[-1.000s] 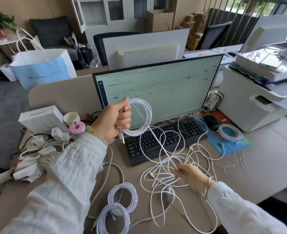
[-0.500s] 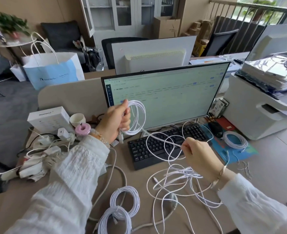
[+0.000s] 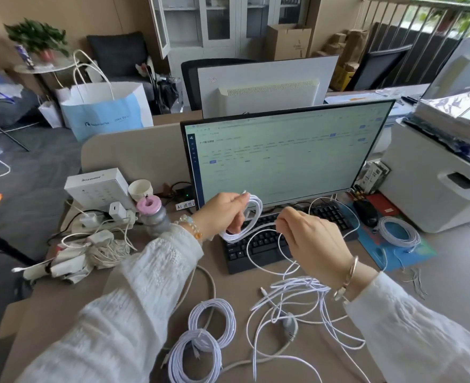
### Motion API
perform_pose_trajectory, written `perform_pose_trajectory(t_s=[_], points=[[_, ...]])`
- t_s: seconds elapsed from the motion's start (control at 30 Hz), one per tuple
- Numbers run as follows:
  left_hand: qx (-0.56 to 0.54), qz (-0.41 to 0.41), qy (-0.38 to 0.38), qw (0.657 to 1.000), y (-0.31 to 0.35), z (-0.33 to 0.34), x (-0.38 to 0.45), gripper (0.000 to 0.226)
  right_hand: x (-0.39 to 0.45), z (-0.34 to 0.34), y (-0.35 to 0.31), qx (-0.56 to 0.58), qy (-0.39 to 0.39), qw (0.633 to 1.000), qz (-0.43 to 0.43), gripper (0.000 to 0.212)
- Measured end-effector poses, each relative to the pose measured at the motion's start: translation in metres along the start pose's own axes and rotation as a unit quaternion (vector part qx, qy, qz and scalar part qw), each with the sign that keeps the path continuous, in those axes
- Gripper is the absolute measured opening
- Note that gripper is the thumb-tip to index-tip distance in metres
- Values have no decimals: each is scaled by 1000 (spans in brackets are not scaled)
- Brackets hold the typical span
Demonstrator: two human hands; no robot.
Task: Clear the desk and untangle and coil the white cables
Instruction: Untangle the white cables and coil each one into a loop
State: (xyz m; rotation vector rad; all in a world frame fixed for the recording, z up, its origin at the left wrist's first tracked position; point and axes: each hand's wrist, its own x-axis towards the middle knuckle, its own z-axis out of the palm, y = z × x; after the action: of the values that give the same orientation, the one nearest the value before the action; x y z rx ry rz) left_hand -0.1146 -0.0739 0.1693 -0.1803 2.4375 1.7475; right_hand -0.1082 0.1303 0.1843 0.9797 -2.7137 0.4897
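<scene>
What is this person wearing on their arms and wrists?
Both arms are in loose white sleeves of a textured, lacy fabric. The left sleeve ends at a beaded bracelet with pale and orange beads, just behind the left hand. The right sleeve ends at a thin metal bangle behind the right hand.

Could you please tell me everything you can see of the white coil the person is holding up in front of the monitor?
The white coil is a thin, smooth, plastic-looking cable wound into several stacked loops, tilted in the air above the black keyboard. The left hand grips its upper side, fingers curled round the loops. One strand runs on to the right hand, which pinches it, then drops into the loose tangle on the desk.
</scene>
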Motion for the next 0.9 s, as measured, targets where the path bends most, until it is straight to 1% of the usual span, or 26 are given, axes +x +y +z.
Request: perform_pose_trajectory(t_s=[0.1, 0.17, 0.23, 0.3, 0.37, 0.43, 0.5, 0.53, 0.6, 0.63, 0.67, 0.73, 0.77, 0.8, 0.9], points=[[-10, -18, -57, 998, 3, 8, -1, 40, 6, 2, 2, 14, 13, 1000, 18, 29], [-20, -25, -75, 997, 5, 14, 0, 40, 11, 3, 4, 25, 9, 999, 40, 28], [-60, -44, -95, 993, 7, 20, 0, 41, 15, 5, 8, 36, 12, 998, 55, 26], [-149, -94, -147, 973, 7, 23, 2, 43, 18, 7, 12, 71, 16, 995, 67, 23], [-243, -158, -225, 930, 9, 22, 3, 44, 21, 13, 16, 159, 5, 984, 85, 22], [-302, -192, -286, 889, 9, 21, 5, 41, 22, 18, 19, 284, -27, 950, 126, 26], [-329, -208, -310, 867, 8, 22, 5, 38, 21, 18, 18, 397, -69, 898, 177, 42], [-338, -212, -315, 861, 7, 22, 6, 36, 20, 18, 19, 440, -88, 872, 194, 46], [-347, -221, -316, 855, 4, 22, 5, 35, 18, 17, 21, 509, -113, 825, 216, 42], [-345, -225, -313, 856, 3, 22, 5, 35, 18, 17, 22, 530, -117, 809, 224, 41], [-339, -228, -310, 858, 2, 23, 5, 35, 17, 19, 23, 550, -118, 793, 233, 39], [-315, -228, -304, 870, 2, 25, 5, 40, 17, 21, 26, 592, -119, 758, 247, 26], [-300, -227, -300, 877, 2, 25, 5, 43, 17, 22, 28, 606, -118, 746, 250, 23], [-284, -226, -295, 884, 3, 26, 6, 44, 17, 22, 31, 611, -116, 742, 250, 21], [-264, -227, -285, 893, 5, 24, 6, 44, 15, 19, 36, 601, -112, 757, 231, 19]])
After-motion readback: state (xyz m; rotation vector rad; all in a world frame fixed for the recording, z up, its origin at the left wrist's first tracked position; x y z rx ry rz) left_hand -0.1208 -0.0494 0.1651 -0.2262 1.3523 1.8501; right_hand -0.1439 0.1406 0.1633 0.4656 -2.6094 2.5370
